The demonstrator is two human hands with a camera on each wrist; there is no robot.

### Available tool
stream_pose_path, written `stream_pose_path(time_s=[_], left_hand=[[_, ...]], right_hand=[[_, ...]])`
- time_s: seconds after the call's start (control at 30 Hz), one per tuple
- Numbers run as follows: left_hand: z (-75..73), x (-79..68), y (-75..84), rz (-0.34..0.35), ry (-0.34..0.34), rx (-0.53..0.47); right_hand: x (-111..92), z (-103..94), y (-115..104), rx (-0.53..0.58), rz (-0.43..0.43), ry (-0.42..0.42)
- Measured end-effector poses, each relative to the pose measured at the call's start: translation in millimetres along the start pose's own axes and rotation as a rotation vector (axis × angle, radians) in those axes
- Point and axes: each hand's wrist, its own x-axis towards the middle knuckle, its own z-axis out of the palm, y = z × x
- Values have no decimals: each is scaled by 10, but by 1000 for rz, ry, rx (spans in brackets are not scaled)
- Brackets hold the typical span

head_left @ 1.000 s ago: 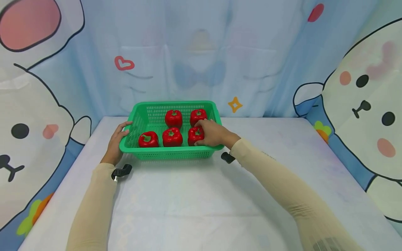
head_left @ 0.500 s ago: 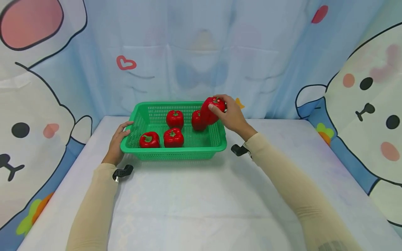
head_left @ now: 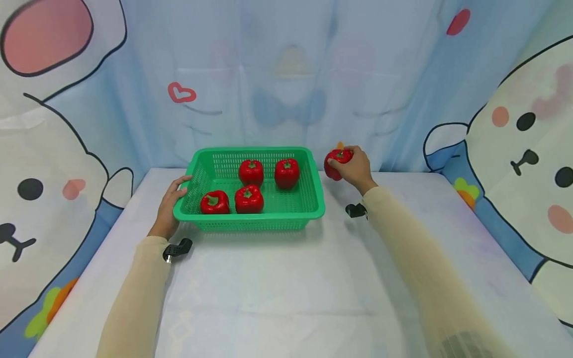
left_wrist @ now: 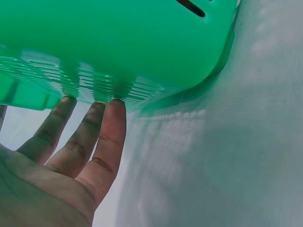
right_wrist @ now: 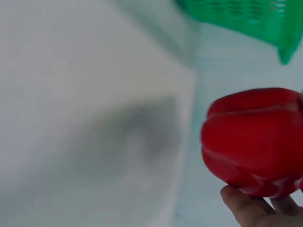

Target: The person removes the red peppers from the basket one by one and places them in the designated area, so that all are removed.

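My right hand holds a red bell pepper just off the right side of a green plastic basket. In the right wrist view that pepper hangs over the white cloth, its shadow below, with fingertips on its side. My left hand is at the basket's left side. The left wrist view shows its straight fingers with tips against the slotted basket wall. Inside the basket sit several more peppers: two at the back, including one bell pepper, and two at the front, including a tipped pepper.
A white cloth covers the table. Behind its far edge hangs a pale blue curtain printed with cartoon animals. Each wrist wears a black strap device, such as the right wrist device.
My right hand has gripped the front right pepper, lifted it out of the basket and carried it rightward past the rim, then slightly lower. The left hand stays at the basket's side.
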Motion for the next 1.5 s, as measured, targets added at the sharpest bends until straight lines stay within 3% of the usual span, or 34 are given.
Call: stream_pose_path(time_s=[0.2, 0.57, 0.73, 0.9, 0.97, 1.03, 1.2, 1.27, 1.37, 1.5], left_hand=[[12, -35, 5, -6, -1, 31], [5, -9, -15, 9, -2, 39], [2, -1, -42, 3, -6, 36], [9, 9, -30, -12, -7, 35], [4, 12, -19, -11, -2, 33], [2, 13, 3, -2, -6, 32], [-17, 7, 23, 13, -8, 7], [-26, -5, 17, 13, -3, -3], [-29, -18, 4, 11, -4, -2], [-2, -11, -19, 4, -18, 3]], right_hand=[[-44, 131, 203, 35, 78, -62], [2, 171, 170, -12, 75, -75], [-38, 151, 88, -66, -2, -9], [-141, 117, -229, -37, -196, 46], [-225, 111, -458, -22, -285, -10], [-344, 109, -729, -27, -333, -127], [-616, 265, -1281, -114, -358, -567], [-690, 395, -1399, -137, -377, -685], [-765, 608, -1462, -142, -380, -749], [-814, 833, -1419, -117, -346, -762]])
